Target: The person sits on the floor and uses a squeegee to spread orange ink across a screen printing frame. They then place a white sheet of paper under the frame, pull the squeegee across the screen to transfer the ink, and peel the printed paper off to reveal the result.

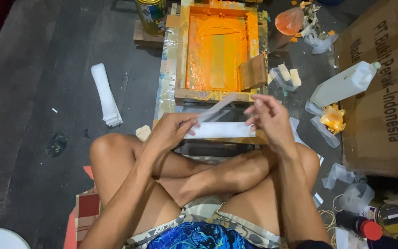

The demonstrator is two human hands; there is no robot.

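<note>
Dark scuffed wood floor (33,92); cardboard box (383,92) at right; dim light.

Orange-inked screen frame (217,50), paint can (151,14), white bottle (344,84), cardboard box (385,92), folded strip stack (107,94) on floor.

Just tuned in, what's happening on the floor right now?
A person sits cross-legged before a wooden frame coated in orange ink. The left hand and right hand hold white plastic strips between them, one strip lifted. A stack of strips lies to the left, and a white bottle to the right.
</note>
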